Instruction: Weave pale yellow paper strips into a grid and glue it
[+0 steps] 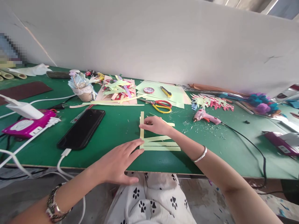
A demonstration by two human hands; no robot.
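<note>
Clock datum: centred on the upright strip; 12 o'clock is toward the wall.
Upright strip (pixel 142 119): pale yellow-green paper, lying on the green worktop (pixel 121 121), long axis 12 to 6.
Cross strips (pixel 163 148): several, pale green, running out from the upright strip's lower end toward 3 and 4 o'clock; partly hidden under the right forearm.
Left hand (pixel 120 159): at 7 o'clock, fingers spread, grasping nothing; fingertips on the upright strip's lower end.
Right hand (pixel 156 125): at 3 o'clock, fingers curled, thumb and fingertips at the upright strip's edge; cannot tell whether it is pinched.
Phone (pixel 81 129): 9 o'clock, cable plugged in.
Strip pile (pixel 119 87): 11 o'clock, mixed colours.
Scissors (pixel 162 106): between 1 and 2 o'clock, red and yellow handles.
Glue gun (pixel 207 118): near 3 o'clock, pink, well apart from the hands.
</note>
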